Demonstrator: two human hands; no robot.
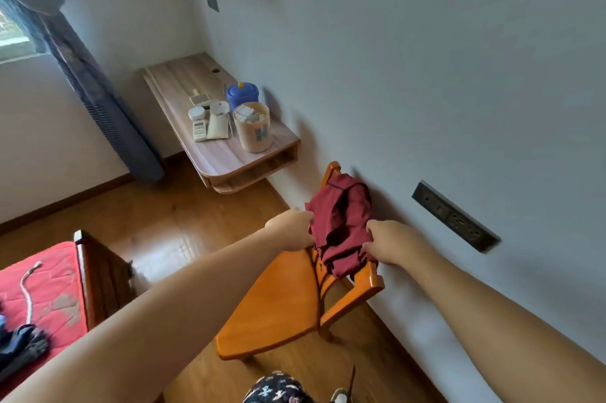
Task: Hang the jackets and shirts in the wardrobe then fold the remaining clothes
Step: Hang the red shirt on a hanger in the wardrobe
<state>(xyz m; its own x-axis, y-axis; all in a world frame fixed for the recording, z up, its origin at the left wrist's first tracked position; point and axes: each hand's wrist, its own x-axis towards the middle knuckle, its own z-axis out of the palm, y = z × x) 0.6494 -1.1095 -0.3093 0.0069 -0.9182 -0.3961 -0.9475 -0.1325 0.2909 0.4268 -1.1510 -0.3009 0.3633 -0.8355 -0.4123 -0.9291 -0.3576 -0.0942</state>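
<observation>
A dark red garment (341, 219) hangs bunched over the backrest of an orange wooden chair (278, 301) that stands against the white wall. My left hand (292, 227) grips the garment's left edge. My right hand (390, 240) grips its right side, fingers curled into the cloth near the top of the backrest. Both arms reach forward from the bottom of the view. More dark clothes (19, 347) lie on the red bed cover (49, 284) at the lower left. No wardrobe is in view.
A wall-mounted wooden desk (223, 156) behind the chair carries a blue jar (242, 94), a tan cup (254, 128) and small items. A socket strip (455, 217) sits on the wall at the right. A blue curtain (98, 100) hangs at the left; wooden floor (170, 219) lies between.
</observation>
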